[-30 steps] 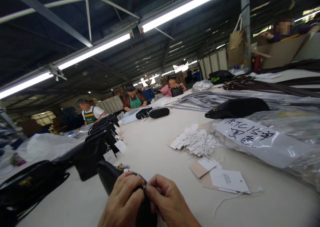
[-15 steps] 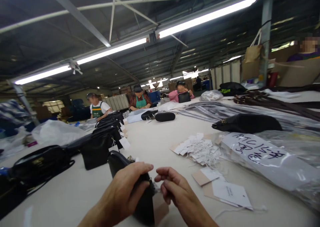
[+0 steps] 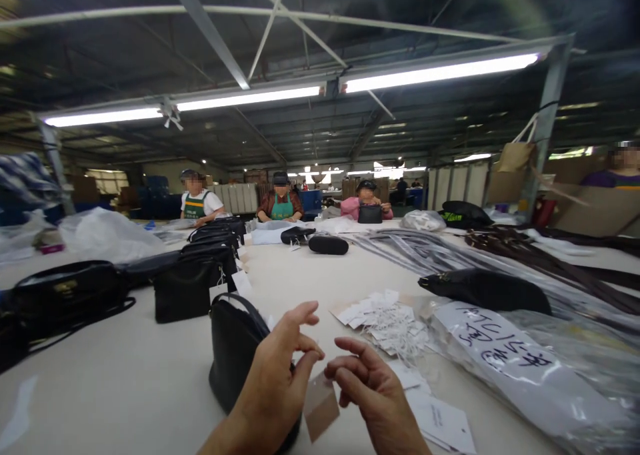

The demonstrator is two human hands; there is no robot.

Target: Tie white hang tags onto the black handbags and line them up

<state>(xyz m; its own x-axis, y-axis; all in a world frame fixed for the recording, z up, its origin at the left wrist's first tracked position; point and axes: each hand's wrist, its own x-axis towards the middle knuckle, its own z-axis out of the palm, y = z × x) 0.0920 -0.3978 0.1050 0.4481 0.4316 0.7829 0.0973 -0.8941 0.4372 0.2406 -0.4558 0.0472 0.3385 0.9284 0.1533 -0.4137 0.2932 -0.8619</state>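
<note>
A black handbag (image 3: 233,355) with a top strap stands on the table, partly hidden behind my left hand (image 3: 280,368). My left thumb and forefinger are pinched together at the bag's right side; what lies between them is too small to make out. Close by on the right, my right hand (image 3: 367,381) has its thumb and fingers curled together at the upper edge of a beige hang tag (image 3: 321,409). The tag hangs tilted between both hands. Its string cannot be made out clearly.
Black bags (image 3: 183,288) with tags stand in a row at left. To the right lie a heap of white tags with strings (image 3: 393,318), loose tags (image 3: 443,421), a marked plastic bag (image 3: 500,348) and a black pouch (image 3: 490,291). Co-workers (image 3: 281,205) sit across the table.
My view has levelled and shifted. My left fingers have moved from lying over the bag to a pinch at its side. The beige tag now hangs raised between my hands.
</note>
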